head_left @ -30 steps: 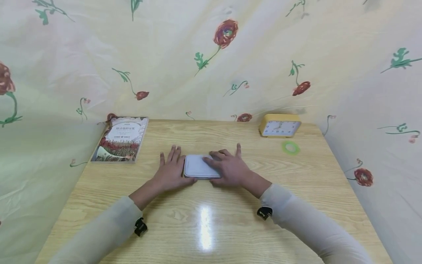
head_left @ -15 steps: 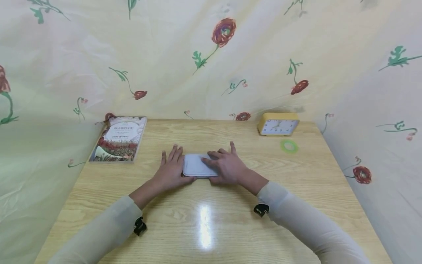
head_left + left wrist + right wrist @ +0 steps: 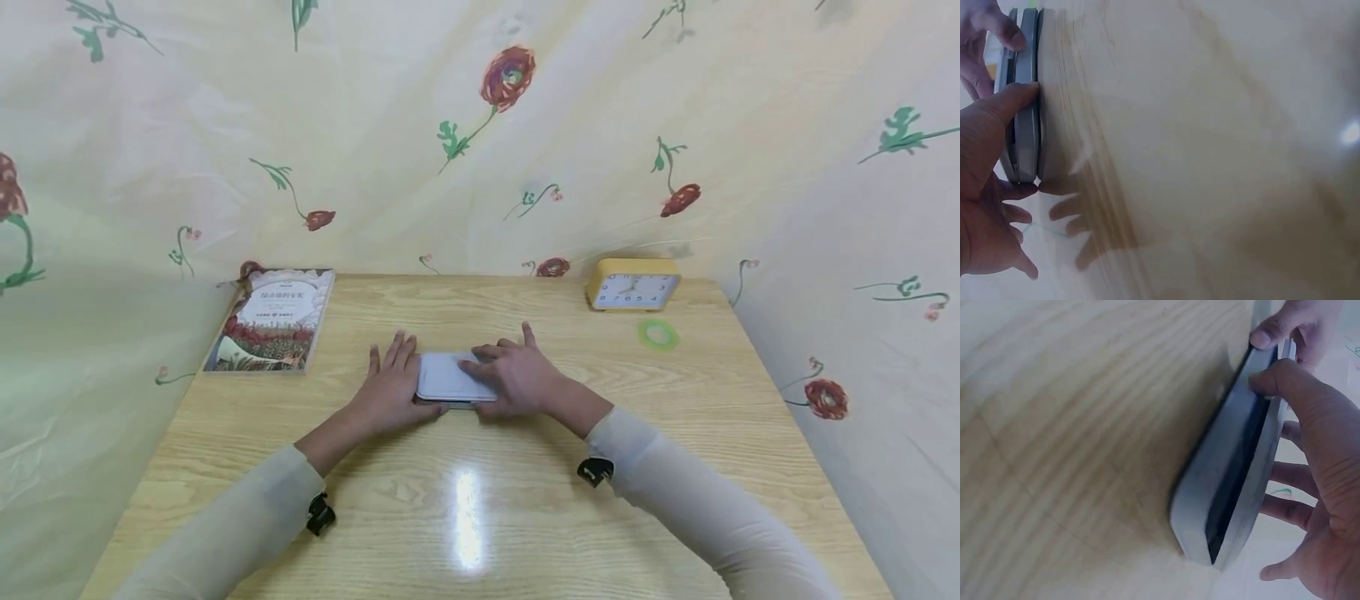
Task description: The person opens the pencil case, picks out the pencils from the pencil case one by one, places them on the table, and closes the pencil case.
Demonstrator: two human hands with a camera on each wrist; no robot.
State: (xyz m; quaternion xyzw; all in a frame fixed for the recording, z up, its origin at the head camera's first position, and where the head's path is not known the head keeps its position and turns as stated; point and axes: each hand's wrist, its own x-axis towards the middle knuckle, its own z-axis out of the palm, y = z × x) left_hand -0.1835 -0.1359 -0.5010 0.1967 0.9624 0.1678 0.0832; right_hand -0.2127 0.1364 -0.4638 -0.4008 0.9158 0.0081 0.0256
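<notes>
A flat pale grey case [image 3: 450,377] with rounded corners lies on the table between the hands. A dark gap runs along its near side, between the lid [image 3: 1250,481] and the base [image 3: 1200,500]. The left hand [image 3: 386,392] holds the case's left end, its thumb against the near side of the base [image 3: 1027,134] and its other fingers spread past the end. The right hand [image 3: 525,383] has its fingers over the lid and its thumb at the lid's near edge, little finger raised. The case's contents are hidden.
A book [image 3: 272,321] with an illustrated cover lies at the back left. Toward the back right stands a yellow clock [image 3: 636,285], with a roll of green tape [image 3: 658,334] in front of it. A flowered curtain [image 3: 390,150] surrounds the wooden table [image 3: 390,508] at the back and sides.
The lid's near edge has risen slightly, and a thin gap now shows below it. Both hands stay in nearly the same place; the head view shifts a little.
</notes>
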